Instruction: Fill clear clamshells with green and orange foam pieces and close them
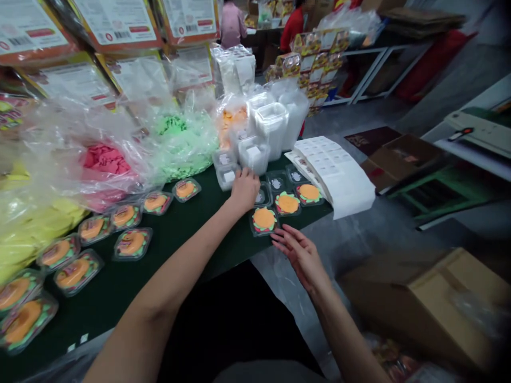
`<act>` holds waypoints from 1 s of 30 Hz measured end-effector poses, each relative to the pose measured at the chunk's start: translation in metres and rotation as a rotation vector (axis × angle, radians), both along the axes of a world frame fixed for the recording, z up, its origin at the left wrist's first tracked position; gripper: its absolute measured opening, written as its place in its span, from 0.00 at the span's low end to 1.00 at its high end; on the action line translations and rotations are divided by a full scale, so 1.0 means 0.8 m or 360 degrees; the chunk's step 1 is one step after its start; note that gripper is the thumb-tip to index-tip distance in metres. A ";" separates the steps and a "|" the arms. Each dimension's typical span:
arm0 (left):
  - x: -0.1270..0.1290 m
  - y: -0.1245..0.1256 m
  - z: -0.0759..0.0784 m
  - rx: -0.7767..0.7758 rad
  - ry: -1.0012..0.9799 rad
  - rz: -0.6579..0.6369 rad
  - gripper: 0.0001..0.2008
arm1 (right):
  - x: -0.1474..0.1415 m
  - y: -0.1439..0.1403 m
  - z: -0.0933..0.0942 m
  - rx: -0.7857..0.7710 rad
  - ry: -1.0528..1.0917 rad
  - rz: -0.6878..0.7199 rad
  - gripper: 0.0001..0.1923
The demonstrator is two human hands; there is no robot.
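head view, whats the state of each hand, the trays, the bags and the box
left hand: reaching forward, fingers curled at the small clear containers
right hand: open, fingers spread, beside the nearest filled tray
empty trays: unfilled
filled trays at left: closed, laid in rows
plastic bags: holding pink, green and yellow material
cardboard box: closed

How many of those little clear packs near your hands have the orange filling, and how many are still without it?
Counting only the cluster of clear packs by the left hand and right hand:
Packs with orange filling: 3
Packs without orange filling: 3
Total: 6
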State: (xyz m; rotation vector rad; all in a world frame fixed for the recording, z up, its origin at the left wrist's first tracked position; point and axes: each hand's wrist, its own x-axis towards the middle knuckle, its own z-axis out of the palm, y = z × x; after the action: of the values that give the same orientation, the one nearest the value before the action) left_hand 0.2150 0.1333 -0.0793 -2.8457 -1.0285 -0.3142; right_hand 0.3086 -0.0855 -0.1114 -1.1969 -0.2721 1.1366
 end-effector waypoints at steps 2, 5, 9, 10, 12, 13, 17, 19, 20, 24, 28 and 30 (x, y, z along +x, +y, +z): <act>-0.018 -0.008 -0.004 -0.0001 -0.0003 0.0032 0.10 | -0.005 0.001 -0.001 -0.0014 0.0014 0.0091 0.21; -0.062 -0.035 -0.004 -0.0007 -0.0214 0.0079 0.10 | -0.027 -0.008 -0.003 -0.0051 0.0058 0.0207 0.20; -0.130 -0.093 0.002 -0.0095 -0.0761 0.0113 0.14 | -0.077 -0.022 -0.007 -0.0065 0.0148 0.0337 0.26; -0.146 -0.109 0.003 -0.0132 -0.0863 0.0093 0.15 | -0.089 -0.024 -0.009 -0.0062 0.0141 0.0358 0.28; -0.173 -0.141 0.006 -0.0198 -0.0944 0.0011 0.17 | -0.109 -0.026 -0.014 -0.0058 0.0072 0.0397 0.30; -0.184 -0.156 0.007 -0.0219 -0.0933 -0.0029 0.18 | -0.117 -0.025 -0.018 -0.0050 0.0015 0.0405 0.30; -0.209 -0.203 0.002 -0.0253 -0.0844 -0.0103 0.24 | -0.129 -0.021 -0.029 0.0013 -0.0230 0.0381 0.28; -0.213 -0.220 -0.007 -0.0260 -0.0804 -0.0122 0.26 | -0.129 -0.020 -0.030 0.0048 -0.0281 0.0399 0.27; -0.214 -0.227 -0.014 -0.0261 -0.0774 -0.0125 0.27 | -0.127 -0.020 -0.029 0.0061 -0.0272 0.0421 0.26; -0.217 -0.245 -0.039 -0.0260 -0.0693 -0.0093 0.28 | -0.123 -0.021 -0.019 0.0081 -0.0094 0.0446 0.22; -0.221 -0.255 -0.049 -0.0231 -0.0690 -0.0101 0.28 | -0.120 -0.018 -0.009 0.0032 -0.0027 0.0413 0.18; -0.223 -0.259 -0.050 -0.0230 -0.0699 -0.0109 0.28 | -0.117 -0.014 -0.006 0.0012 -0.0055 0.0429 0.17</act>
State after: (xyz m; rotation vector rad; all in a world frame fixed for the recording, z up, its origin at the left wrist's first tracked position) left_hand 0.0365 -0.0736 -0.1193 -3.0182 -1.0544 -0.9415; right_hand 0.2148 -0.0969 -0.1164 -1.1986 -0.4747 1.3471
